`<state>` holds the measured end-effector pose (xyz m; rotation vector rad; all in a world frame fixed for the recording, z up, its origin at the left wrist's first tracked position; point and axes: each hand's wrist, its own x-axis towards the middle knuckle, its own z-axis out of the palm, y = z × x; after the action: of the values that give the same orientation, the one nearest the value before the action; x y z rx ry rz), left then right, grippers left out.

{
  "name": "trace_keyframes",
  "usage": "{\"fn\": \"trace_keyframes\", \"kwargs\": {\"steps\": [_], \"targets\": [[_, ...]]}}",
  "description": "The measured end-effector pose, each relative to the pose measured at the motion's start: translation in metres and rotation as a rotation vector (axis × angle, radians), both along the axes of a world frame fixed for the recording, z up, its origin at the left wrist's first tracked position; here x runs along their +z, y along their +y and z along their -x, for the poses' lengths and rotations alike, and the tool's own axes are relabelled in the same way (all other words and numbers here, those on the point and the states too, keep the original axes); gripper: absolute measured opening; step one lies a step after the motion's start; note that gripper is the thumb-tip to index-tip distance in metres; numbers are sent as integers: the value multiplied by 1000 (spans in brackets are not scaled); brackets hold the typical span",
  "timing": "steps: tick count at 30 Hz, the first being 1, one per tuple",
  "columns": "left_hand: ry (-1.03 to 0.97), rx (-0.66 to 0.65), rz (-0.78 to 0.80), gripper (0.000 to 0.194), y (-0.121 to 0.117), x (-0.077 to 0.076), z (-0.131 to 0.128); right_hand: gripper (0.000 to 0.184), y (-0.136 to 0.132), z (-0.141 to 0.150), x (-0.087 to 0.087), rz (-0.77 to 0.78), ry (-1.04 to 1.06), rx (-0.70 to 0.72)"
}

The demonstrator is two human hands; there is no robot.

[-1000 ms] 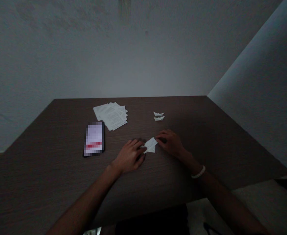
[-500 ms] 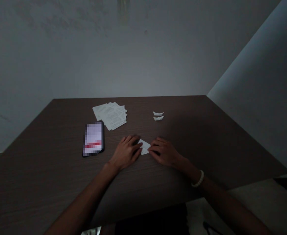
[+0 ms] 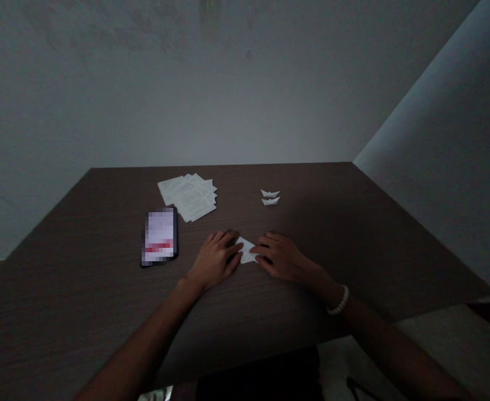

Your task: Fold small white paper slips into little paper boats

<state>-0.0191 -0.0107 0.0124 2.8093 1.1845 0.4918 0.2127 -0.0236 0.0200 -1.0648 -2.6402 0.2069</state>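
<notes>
A small piece of folded white paper (image 3: 247, 252) lies on the dark wooden table between my two hands. My left hand (image 3: 216, 259) grips its left side, with thumb and index finger on the paper and the other fingers curled. From the other side my right hand (image 3: 281, 257) holds the right part, its index fingertip pressing on the paper's face. Both hands rest low on the tabletop, and their fingers hide the paper's outer corners. A bead bracelet (image 3: 339, 301) circles my right wrist.
Two small paper boats (image 3: 270, 197) stand beyond my hands. Back left, a fanned pile of printed paper sheets (image 3: 190, 197) lies behind a phone (image 3: 159, 238) with a blurred screen. The table (image 3: 102, 295) meets a grey wall (image 3: 245, 100) at the back.
The folded paper has been turned and shifted slightly left. My right hand moved left and nearer, and its index finger has slid further onto the paper. My left hand shifted slightly left.
</notes>
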Motion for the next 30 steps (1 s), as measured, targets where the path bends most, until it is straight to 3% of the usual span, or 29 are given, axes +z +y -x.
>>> {"fn": "trace_keyframes", "kwargs": {"steps": [19,30], "targets": [[-4,-9,-5,31,0,0,1,17,-17,-19,-3,-47,-53,-27],[-1,-4,-6,29,0,0,0,17,-18,-16,-6,-45,63,-98]]}}
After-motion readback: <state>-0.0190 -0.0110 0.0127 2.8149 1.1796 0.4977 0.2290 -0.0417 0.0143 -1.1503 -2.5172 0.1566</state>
